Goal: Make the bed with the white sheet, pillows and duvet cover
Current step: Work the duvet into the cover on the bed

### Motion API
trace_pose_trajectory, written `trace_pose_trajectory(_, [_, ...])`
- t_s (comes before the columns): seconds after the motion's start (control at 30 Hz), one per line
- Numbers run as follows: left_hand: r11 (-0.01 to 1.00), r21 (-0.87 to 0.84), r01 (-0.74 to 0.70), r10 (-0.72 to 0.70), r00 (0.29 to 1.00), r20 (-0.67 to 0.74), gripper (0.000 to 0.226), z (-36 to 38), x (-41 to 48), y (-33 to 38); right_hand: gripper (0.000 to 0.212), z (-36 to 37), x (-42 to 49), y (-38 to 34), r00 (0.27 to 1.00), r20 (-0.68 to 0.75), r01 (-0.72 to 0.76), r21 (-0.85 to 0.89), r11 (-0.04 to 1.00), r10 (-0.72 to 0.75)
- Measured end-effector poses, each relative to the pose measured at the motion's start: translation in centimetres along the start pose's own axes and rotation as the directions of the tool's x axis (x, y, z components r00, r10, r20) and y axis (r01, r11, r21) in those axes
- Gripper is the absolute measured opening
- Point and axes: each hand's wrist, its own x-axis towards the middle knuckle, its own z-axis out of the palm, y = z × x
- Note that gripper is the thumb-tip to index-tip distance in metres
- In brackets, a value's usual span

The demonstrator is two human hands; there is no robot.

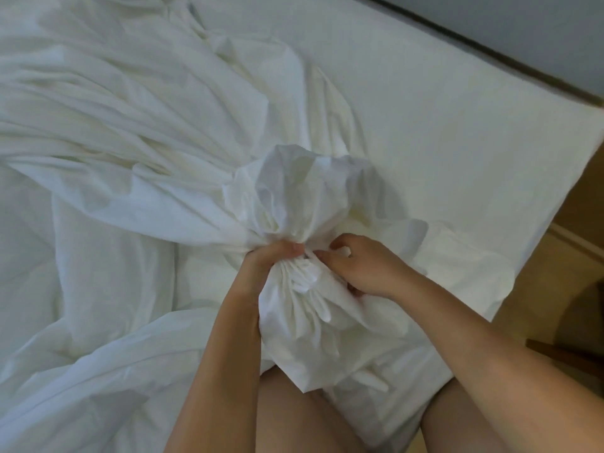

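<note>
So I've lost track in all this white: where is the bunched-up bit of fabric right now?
In the head view it sits low and centre, over the bed's near edge, the bunched fabric gripped by the left hand and the right hand.

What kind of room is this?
Most likely a bedroom: a bed with a smooth white fitted sheet, crumpled white bedding bunched in the left hand and right hand, and light wooden flooring alongside.
</note>
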Motion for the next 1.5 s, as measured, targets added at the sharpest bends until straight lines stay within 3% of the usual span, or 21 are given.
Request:
trace_pose_trajectory(0.07, [0.999, -0.035, -0.036, 0.035, 0.999, -0.033, 0.051, 0.1, 0.1, -0.5, 0.081, 0.7, 0.7, 1.4, 0.985, -0.131, -0.101, 0.095, 0.99, 0.113])
trace_pose_trajectory(0.13, [0.996, -0.07, -0.055, 0.055, 0.998, -0.005, 0.038, 0.2, 0.2, -0.9, 0.096, 1.0, 1.2, 2.3, 0.961, -0.195, -0.191, 0.049, 0.98, 0.197])
trace_pose_trajectory(0.23, [0.99, -0.137, -0.025, 0.034, 0.997, 0.063, 0.027, 0.0, 0.4, -1.2, 0.108, 1.2, 1.7, 3.1, 0.97, -0.048, -0.236, 0.06, 0.97, 0.239])
trace_pose_trajectory(0.33, [0.994, -0.097, -0.048, 0.05, 0.999, 0.019, 0.024, -0.2, 0.6, -1.3, 0.072, 1.7, 1.5, 3.6, 0.978, 0.048, -0.211, 0.234, 0.949, 0.205])
trace_pose_trajectory(0.4, [0.998, -0.037, -0.05, 0.049, 0.998, -0.039, 0.021, -0.1, 0.7, -1.2, 0.046, 2.4, 1.1, 3.6, 0.977, -0.132, -0.133, 0.222, 0.966, 0.165])
trace_pose_trajectory(0.47, [0.999, 0.027, -0.027, 0.03, 0.991, -0.127, 0.021, 0.1, 0.7, -1.2, 0.033, 2.4, 0.0, 3.4, 0.854, -0.515, 0.029, 0.195, 0.98, 0.077])
trace_pose_trajectory(0.5, [0.998, 0.055, -0.013, 0.023, 0.982, -0.189, 0.021, 0.2, 0.9, -1.3, 0.028, 2.1, -1.0, 3.0, 0.708, -0.706, 0.204, 0.183, 0.962, -0.015])
trace_pose_trajectory(0.53, [0.997, 0.081, -0.008, 0.029, 0.964, -0.264, 0.017, 0.4, 1.2, -1.3, 0.027, 1.5, -2.0, 2.6, 0.556, -0.825, 0.365, 0.127, 0.922, -0.106])
trace_pose_trajectory(0.57, [0.993, 0.116, -0.01, 0.049, 0.937, -0.346, 0.013, 0.5, 1.6, -1.5, 0.028, 0.9, -2.9, 2.6, 0.463, -0.867, 0.474, 0.066, 0.878, -0.184])
trace_pose_trajectory(0.6, [0.987, 0.161, -0.016, 0.083, 0.904, -0.42, 0.009, 0.6, 1.9, -1.7, 0.028, 0.4, -3.6, 2.5, 0.435, -0.866, 0.541, 0.033, 0.84, -0.246])
trace_pose_trajectory(0.67, [0.97, 0.242, -0.03, 0.15, 0.854, -0.498, 0.009, 0.8, 2.5, -2.0, 0.03, 0.4, -4.9, 2.4, 0.552, -0.806, 0.535, 0.143, 0.833, -0.216])
trace_pose_trajectory(0.73, [0.961, 0.273, -0.029, 0.17, 0.842, -0.511, 0.011, 0.8, 2.8, -2.3, 0.029, 0.6, -5.3, 2.5, 0.743, -0.665, 0.399, 0.531, 0.747, 0.076])
trace_pose_trajectory(0.77, [0.959, 0.284, -0.023, 0.17, 0.844, -0.508, 0.011, 0.6, 2.9, -2.4, 0.023, 0.6, -5.0, 2.6, 0.833, -0.495, 0.296, 0.777, 0.556, 0.248])
trace_pose_trajectory(0.83, [0.948, 0.317, 0.0, 0.161, 0.861, -0.482, 0.013, 0.2, 3.1, -2.4, 0.023, 0.7, -4.0, 2.3, 0.945, -0.069, 0.06, 0.997, 0.038, 0.319])
trace_pose_trajectory(0.87, [0.942, 0.335, 0.013, 0.154, 0.871, -0.467, 0.013, 0.2, 2.9, -2.4, 0.032, 0.8, -3.5, 2.0, 0.958, 0.023, 0.002, 0.996, -0.087, 0.285])
trace_pose_trajectory(0.9, [0.935, 0.353, 0.021, 0.149, 0.882, -0.447, 0.011, 0.0, 2.6, -2.4, 0.041, 1.0, -3.1, 1.4, 0.967, 0.039, -0.014, 0.995, -0.102, 0.252])
trace_pose_trajectory(1.1, [0.981, 0.194, 0.012, 0.024, 0.983, -0.181, 0.057, -0.4, 0.1, -1.8, 0.069, 1.6, -1.3, -2.8, 0.989, -0.136, 0.099, 0.89, 0.445, 0.052])
trace_pose_trajectory(1.17, [0.992, 0.121, 0.03, -0.018, 0.995, -0.095, 0.053, -0.2, -0.2, -1.4, 0.074, 1.3, -1.1, -3.4, 0.942, -0.317, 0.29, 0.621, 0.728, -0.105])
trace_pose_trajectory(1.23, [0.999, 0.048, 0.014, -0.012, 0.999, -0.047, 0.049, 0.1, 0.1, -1.1, 0.069, 0.7, -1.2, -3.7, 0.855, -0.413, 0.392, 0.117, 0.912, -0.315])
trace_pose_trajectory(1.33, [0.998, -0.047, -0.048, 0.05, 0.998, 0.049, 0.024, 0.5, 0.5, -1.6, 0.067, 0.5, -1.8, -4.0, 0.836, -0.277, 0.383, -0.326, 0.865, -0.474])
trace_pose_trajectory(1.5, [0.999, -0.046, -0.007, 0.01, 0.999, 0.049, 0.026, 0.2, 0.6, -2.3, 0.066, 0.4, -3.2, -3.9, 0.897, -0.212, 0.282, -0.4, 0.872, -0.387])
